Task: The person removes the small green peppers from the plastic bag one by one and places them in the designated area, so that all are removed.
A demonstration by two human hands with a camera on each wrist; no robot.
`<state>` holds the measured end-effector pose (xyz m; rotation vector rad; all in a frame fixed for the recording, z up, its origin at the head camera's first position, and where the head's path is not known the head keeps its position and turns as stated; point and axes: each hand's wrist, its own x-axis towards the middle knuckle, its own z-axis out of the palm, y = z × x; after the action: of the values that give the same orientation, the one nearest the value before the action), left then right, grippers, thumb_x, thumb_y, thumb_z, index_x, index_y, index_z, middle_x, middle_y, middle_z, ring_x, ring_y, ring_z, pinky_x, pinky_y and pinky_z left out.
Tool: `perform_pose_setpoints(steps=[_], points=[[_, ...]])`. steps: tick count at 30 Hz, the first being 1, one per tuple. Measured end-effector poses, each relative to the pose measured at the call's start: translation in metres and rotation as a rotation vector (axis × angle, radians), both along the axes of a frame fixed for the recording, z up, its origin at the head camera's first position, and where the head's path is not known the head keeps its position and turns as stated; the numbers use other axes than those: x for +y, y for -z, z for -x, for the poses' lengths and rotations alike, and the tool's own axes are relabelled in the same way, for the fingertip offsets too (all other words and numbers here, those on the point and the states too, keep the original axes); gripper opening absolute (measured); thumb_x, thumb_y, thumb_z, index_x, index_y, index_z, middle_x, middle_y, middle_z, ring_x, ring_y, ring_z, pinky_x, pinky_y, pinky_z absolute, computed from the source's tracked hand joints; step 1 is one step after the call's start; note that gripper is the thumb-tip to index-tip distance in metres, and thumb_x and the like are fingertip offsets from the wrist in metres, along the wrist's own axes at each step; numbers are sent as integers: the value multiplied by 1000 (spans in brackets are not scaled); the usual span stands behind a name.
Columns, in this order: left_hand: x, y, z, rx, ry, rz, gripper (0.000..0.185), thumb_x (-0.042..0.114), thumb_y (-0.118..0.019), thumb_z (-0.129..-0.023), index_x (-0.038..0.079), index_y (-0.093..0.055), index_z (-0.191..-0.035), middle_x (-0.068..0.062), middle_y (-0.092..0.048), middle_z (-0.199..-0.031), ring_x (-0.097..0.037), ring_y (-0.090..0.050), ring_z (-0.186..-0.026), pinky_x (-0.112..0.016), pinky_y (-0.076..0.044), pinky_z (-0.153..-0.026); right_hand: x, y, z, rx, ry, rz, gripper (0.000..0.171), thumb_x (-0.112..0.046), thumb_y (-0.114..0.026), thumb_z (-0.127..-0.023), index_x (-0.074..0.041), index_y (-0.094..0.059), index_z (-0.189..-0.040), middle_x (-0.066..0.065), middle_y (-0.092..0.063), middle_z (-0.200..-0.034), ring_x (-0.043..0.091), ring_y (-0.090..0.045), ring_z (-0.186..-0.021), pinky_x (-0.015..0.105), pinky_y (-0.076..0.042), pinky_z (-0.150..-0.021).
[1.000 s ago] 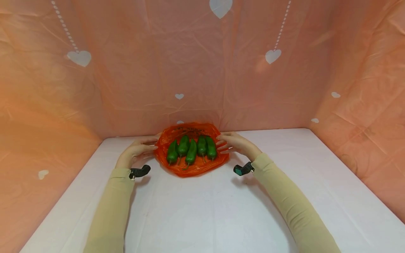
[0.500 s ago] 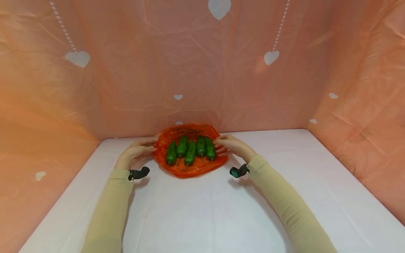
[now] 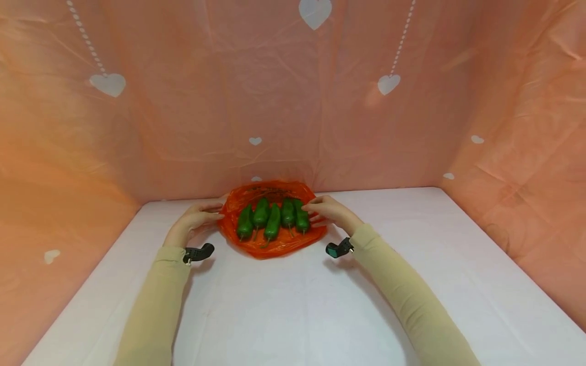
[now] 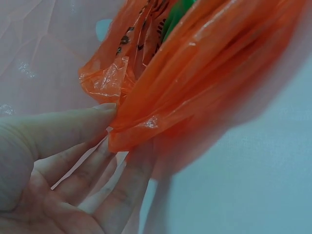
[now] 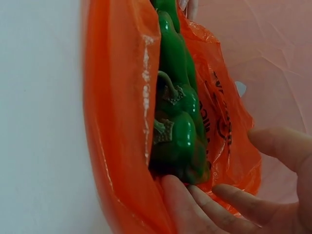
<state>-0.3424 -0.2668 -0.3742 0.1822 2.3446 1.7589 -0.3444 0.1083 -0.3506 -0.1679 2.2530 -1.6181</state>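
Note:
An orange plastic bag point(image 3: 256, 249) with dark print lies spread at the back of the table. Several glossy green peppers point(image 3: 272, 223) lie side by side in its opening, stems toward the near edge. My left hand point(image 3: 197, 218) is at the bag's left end; in the left wrist view its thumb and fingers pinch the rim. At the right end, my right hand point(image 3: 331, 211) has its fingers spread, overlapping the rightmost pepper. In the right wrist view those fingers point(image 5: 234, 200) reach to the peppers' lower end, and the thumb stands apart near the printed side.
A white cloth covers the table point(image 3: 274, 310). Orange-pink curtains point(image 3: 274, 91) with white hearts rise behind and at both sides, with the bag close to the back one. A black wrist camera point(image 3: 339, 248) sits on the right wrist, another point(image 3: 199, 252) on the left.
My right hand has moved a little left, its fingertips now over the rightmost pepper. My left hand stays at the bag's left end. The whole head view has shifted slightly.

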Motion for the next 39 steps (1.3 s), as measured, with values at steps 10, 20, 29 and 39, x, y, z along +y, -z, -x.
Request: perform_pose_setpoints(steps=[10, 20, 29, 39], points=[[3, 2, 1, 23, -10, 36, 55, 8, -60, -94, -7, -38, -142, -27, -42, -140, -27, -54, -115, -37, -46, -98, -5, 6, 3, 35, 25, -50, 40, -20, -63, -92, 7, -55, -120, 16, -60, -105, 28, -63, -86, 39, -56, -79], [2, 2, -7, 47, -8, -30, 47, 9, -61, -93, -6, -46, -135, -24, -48, -134, -16, -61, -101, -34, -48, -94, -13, 10, 4, 96, 51, -138, 42, -20, -68, -89, 8, -56, -118, 16, -58, -106, 24, -61, -79, 35, -58, -72], [3, -2, -3, -6, -13, -61, 51, 7, -57, -95, -5, -38, -141, -25, -42, -139, -22, -59, -106, -39, -45, -98, -12, 9, 9, 125, 33, -127, 32, -19, -70, -88, 7, -62, -104, 12, -60, -86, 23, -61, -69, 35, -58, -67], [3, -5, -4, -45, -25, -62, 54, 3, -56, -95, -5, -33, -144, -27, -39, -142, -27, -57, -110, -42, -43, -100, -18, 12, 10, 124, 78, -191, 31, -25, -76, -83, -1, -58, -88, 7, -54, -76, 23, -61, -64, 32, -58, -60]])
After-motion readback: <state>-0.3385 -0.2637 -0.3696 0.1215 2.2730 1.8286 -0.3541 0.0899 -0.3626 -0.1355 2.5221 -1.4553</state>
